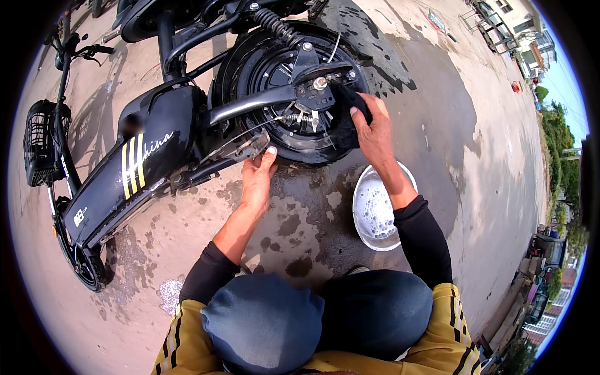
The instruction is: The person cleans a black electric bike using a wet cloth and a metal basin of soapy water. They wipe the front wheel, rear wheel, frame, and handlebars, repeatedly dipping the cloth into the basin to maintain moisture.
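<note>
The rear wheel [307, 152] of a black electric scooter stands before me, with a hub drum, an axle nut [320, 83] and a brake cable spring [297, 118]. My right hand [375, 124] holds a dark wet cloth [344, 117] against the wheel's right side, behind the swingarm end. Low at the wheel's left, my left hand [257, 180] has its thumb raised beside the muddy end of a black stand [251, 146]. Its fingertips are partly hidden, so whether they grip the stand or the tyre is unclear.
A white basin [375, 213] of soapy water sits on wet concrete below my right forearm. The scooter's striped body panel [133, 164] stretches left to its front wheel [89, 269]. A shock absorber [276, 26] rises above the rear wheel. Another bike with a black basket [47, 140] stands far left.
</note>
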Available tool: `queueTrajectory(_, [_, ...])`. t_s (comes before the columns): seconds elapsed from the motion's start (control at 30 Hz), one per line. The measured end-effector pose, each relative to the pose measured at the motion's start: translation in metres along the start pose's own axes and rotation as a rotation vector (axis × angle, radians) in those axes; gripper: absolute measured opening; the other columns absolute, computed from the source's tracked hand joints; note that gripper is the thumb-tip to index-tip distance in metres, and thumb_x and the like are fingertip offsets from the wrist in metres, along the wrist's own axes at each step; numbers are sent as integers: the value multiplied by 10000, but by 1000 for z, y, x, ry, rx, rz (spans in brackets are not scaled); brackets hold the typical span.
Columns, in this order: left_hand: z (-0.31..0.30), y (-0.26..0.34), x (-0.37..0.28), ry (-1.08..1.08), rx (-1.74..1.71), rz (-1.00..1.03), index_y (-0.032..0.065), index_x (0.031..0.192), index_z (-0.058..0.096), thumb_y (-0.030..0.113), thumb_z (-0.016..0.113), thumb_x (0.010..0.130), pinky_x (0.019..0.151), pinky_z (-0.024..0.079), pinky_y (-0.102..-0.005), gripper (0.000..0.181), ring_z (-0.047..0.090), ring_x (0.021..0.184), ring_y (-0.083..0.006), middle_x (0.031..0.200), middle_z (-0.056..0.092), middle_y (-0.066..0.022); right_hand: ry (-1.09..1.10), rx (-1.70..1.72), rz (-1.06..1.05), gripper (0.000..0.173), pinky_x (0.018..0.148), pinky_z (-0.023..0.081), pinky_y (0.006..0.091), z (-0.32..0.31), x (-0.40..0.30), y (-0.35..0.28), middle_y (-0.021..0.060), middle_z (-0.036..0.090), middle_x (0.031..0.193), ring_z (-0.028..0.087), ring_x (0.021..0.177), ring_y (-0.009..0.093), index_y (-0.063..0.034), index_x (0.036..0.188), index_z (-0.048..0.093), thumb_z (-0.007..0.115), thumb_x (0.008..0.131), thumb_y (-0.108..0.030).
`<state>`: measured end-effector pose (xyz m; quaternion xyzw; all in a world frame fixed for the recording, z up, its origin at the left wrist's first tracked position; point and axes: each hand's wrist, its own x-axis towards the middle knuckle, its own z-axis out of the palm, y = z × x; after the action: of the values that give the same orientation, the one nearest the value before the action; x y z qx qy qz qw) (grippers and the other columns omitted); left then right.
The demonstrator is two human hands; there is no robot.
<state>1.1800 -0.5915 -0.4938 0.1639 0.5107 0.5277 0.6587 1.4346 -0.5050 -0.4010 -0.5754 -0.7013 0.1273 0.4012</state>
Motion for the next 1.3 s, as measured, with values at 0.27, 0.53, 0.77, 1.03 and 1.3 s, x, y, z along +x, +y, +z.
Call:
queueTrajectory(0.27, [4,-1,11,118,-84,84,-17,1253,614,356,785,999,974,490,-375,483,616,1113,-164,1215,694,-85,-175,-146,-218,438,1098,471,464,23,15,-29,184,554,1379,546,1288,412,-65,1393,613,703,967,-115])
queueTrajectory(0.53, [-15,-31,33,105,10,238,5,1275,674,306,767,1010,904,531,-341,411,640,996,-150,1129,730,-66,-45,200,248,392,873,540,268,-28,18,-24,20,731,1115,661,964,110,-53,1319,682,604,943,29])
queueTrajectory(0.77, [-4,-58,39,7,-187,380,34,1466,435,-22,657,1010,1020,555,-342,510,618,1146,-184,1300,618,-91,-47,114,451,349,888,531,260,-18,-42,26,-4,694,1031,638,953,98,6,1270,678,658,922,2])
queueTrajectory(1.03, [-3,-60,38,-85,-860,18,130,1423,542,428,478,1135,1073,495,-395,420,639,1050,-130,1214,650,9,-8,104,246,409,916,544,258,-84,41,-45,49,719,1194,665,1025,109,3,1373,634,606,968,58])
queueTrajectory(1.3, [-7,-65,34,-102,-803,97,158,1401,553,497,494,1129,1134,461,-444,439,653,1048,-154,1007,648,39,-890,-75,-258,379,988,515,340,9,188,-142,113,711,1188,675,1117,230,6,1261,715,709,885,-44])
